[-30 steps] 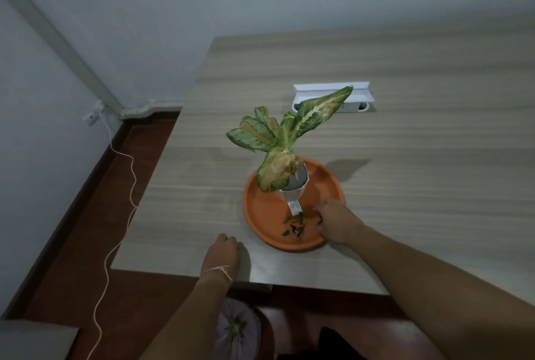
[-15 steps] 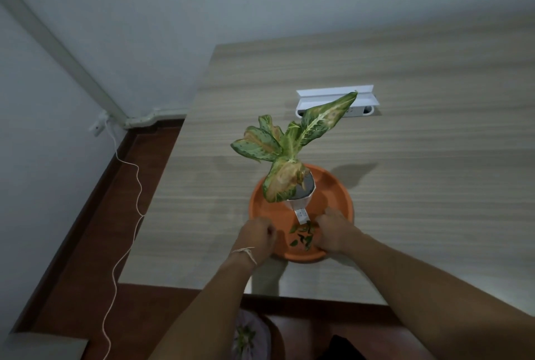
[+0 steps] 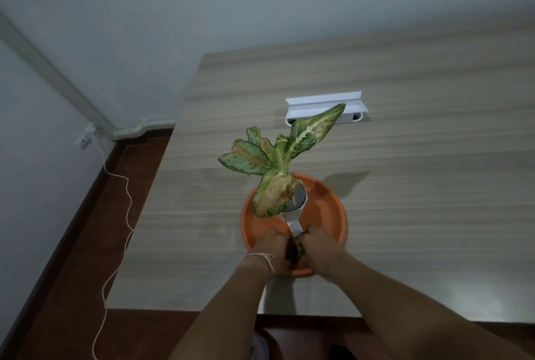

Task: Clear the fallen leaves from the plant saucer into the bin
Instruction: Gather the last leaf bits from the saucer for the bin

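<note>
An orange plant saucer [image 3: 327, 206] sits near the table's front edge. A small white pot [image 3: 298, 203] with a variegated plant [image 3: 278, 162] stands in it. Both hands are inside the saucer's near part, just in front of the pot. My left hand [image 3: 273, 249] and my right hand [image 3: 321, 248] are cupped toward each other, fingers curled. A small clump of fallen leaves [image 3: 293, 252] is pressed between them and mostly hidden by the fingers. The bin shows only as a faint pale patch [image 3: 257, 343] below the table edge, between my forearms.
A white power strip holder [image 3: 324, 104] lies on the wooden table [image 3: 405, 156] behind the plant. A thin white cord [image 3: 115, 214] runs down the red-brown floor on the left, beside the wall. The table's front edge is just below my wrists.
My left hand rose from the table's front edge into the saucer. Both hands have closed in around the leaves, which lay loose and visible before.
</note>
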{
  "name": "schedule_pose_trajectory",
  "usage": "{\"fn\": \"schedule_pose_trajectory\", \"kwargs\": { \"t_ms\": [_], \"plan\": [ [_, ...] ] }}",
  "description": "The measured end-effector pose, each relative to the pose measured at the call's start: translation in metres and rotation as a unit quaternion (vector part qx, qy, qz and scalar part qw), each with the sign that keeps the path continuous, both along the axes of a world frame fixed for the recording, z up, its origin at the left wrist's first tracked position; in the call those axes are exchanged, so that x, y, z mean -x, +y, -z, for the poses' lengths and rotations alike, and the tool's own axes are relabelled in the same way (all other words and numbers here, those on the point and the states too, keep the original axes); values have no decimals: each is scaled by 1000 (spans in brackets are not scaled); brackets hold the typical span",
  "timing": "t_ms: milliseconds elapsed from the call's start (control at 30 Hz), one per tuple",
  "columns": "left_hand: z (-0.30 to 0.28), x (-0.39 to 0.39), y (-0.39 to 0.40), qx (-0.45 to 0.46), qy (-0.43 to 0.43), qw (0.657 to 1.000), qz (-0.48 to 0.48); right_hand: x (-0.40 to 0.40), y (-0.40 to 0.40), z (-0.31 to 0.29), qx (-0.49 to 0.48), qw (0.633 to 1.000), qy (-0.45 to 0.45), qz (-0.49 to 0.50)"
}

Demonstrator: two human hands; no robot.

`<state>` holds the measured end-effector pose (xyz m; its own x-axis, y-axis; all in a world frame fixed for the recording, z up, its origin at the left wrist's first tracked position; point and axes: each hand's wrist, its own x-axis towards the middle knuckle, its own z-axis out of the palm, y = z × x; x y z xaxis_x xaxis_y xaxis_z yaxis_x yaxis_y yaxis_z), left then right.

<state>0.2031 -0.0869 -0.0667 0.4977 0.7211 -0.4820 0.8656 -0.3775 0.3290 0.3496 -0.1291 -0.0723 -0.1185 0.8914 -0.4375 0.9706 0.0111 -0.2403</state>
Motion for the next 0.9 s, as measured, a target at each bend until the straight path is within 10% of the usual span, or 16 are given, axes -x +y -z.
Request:
{"fn": "schedule_pose_trajectory", "kwargs": {
  "t_ms": [567, 900],
  "plan": [
    [6, -20, -4, -20, 19, 999, -27, 17, 10, 1, 50, 998, 19, 40],
    [-13, 16, 11, -51, -61, 980, -183, -31, 21, -25, -20, 957, 130, 259]
  ]
}}
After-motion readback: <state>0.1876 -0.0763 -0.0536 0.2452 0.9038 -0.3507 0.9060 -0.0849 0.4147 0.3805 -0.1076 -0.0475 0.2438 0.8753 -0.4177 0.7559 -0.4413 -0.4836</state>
